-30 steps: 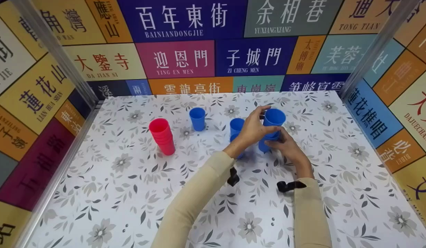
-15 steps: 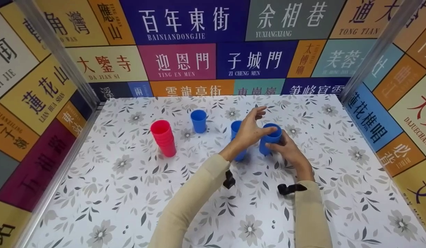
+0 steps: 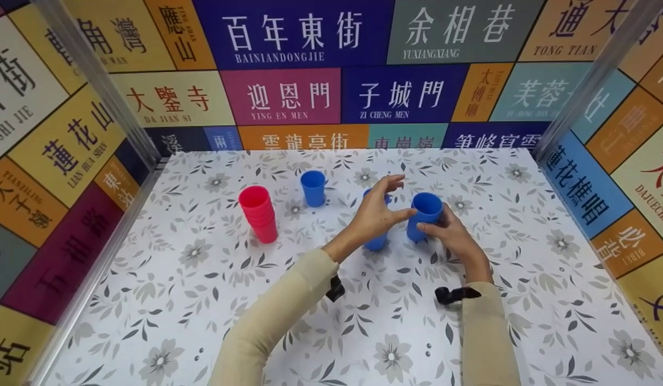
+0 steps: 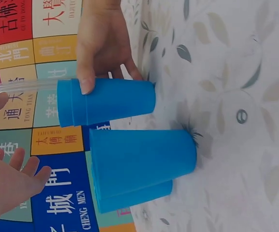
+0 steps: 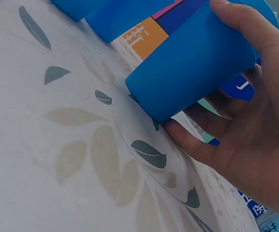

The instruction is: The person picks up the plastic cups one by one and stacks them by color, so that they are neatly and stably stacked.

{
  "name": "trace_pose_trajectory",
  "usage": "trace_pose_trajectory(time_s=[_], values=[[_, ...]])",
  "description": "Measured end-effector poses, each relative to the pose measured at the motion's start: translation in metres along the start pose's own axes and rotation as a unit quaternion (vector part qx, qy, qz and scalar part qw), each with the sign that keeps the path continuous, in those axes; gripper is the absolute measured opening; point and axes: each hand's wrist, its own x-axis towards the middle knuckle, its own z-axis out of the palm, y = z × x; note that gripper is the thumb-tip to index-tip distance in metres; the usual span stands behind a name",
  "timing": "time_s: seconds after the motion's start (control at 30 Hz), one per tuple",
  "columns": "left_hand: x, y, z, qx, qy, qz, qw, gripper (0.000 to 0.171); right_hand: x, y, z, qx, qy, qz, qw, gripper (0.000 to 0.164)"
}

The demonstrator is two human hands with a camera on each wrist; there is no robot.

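My right hand (image 3: 454, 231) grips a nested stack of blue cups (image 3: 425, 214) upright on the table, thumb on the near side. In the left wrist view, stepped rims show near the top of that stack (image 4: 113, 102). Just left of it my left hand (image 3: 373, 219) holds nothing, its fingers spread and its thumb pointing at the stack's rim. Behind and below this hand, partly hidden by it, stand more blue cups (image 3: 375, 242). The left wrist view shows one blue cup (image 4: 144, 162) overlapping another. In the right wrist view my right fingers wrap the blue stack (image 5: 197, 63).
A single blue cup (image 3: 313, 188) stands toward the back. To its left rises a stack of nested red cups (image 3: 259, 214). A leaf-patterned white cloth (image 3: 288, 332) covers the table, with sign-printed panels (image 3: 280, 96) around the back and sides.
One second ago my left hand held a blue cup above the right-hand stack. That cup has gone down into the stack; my left hand has let go and moved left.
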Motion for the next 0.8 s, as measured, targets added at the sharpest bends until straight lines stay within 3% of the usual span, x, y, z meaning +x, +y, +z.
trace_pose_trajectory(time_s=[0.23, 0.5, 0.8], values=[[-0.013, -0.015, -0.008, 0.003, 0.002, 0.006, 1.0000, 0.072, 0.000, 0.000, 0.001, -0.005, 0.010, 0.003, 1.000, 0.087], [-0.028, -0.039, -0.021, -0.011, 0.032, -0.007, 0.9994, 0.071, 0.001, 0.001, 0.001, 0.003, 0.006, -0.007, 1.000, 0.086], [-0.034, -0.059, -0.018, -0.025, 0.030, -0.042, 0.9984, 0.075, 0.001, 0.003, 0.001, 0.011, 0.007, -0.009, 1.000, 0.084]])
